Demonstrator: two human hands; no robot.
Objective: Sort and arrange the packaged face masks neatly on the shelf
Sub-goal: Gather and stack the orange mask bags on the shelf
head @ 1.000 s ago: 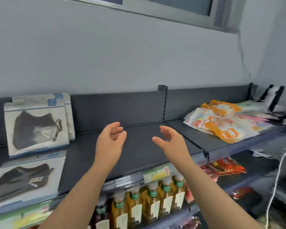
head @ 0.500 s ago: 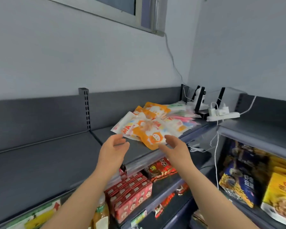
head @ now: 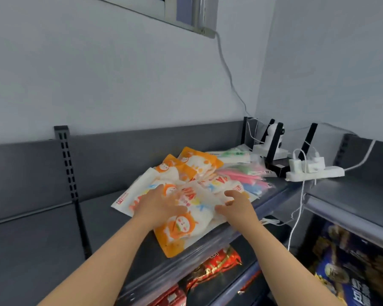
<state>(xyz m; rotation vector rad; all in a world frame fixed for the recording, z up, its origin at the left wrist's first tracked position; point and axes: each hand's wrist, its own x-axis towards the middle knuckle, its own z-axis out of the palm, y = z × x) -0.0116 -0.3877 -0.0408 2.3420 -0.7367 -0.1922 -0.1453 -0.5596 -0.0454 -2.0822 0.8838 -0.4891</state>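
A loose pile of orange-and-white mask packs (head: 181, 230) lies on the dark grey top shelf (head: 42, 239). More orange packs (head: 199, 161) sit behind, with pink, green and blue packs (head: 241, 175) to their right. My left hand (head: 161, 204) lies flat on top of the front packs, fingers spread. My right hand (head: 234, 206) touches the right side of the same packs with its fingers bent on the wrapper; I cannot tell if it grips one.
A white power strip (head: 314, 173) with plugs and cables, a small white camera (head: 272, 138) and black brackets stand at the shelf's right end. Red snack bags (head: 215, 263) lie on the lower shelf. Blue bags (head: 349, 272) fill the right-hand rack.
The view swung right, away from the black-mask boxes. Both hands moved forward from mid-air down onto the orange-and-white packs.
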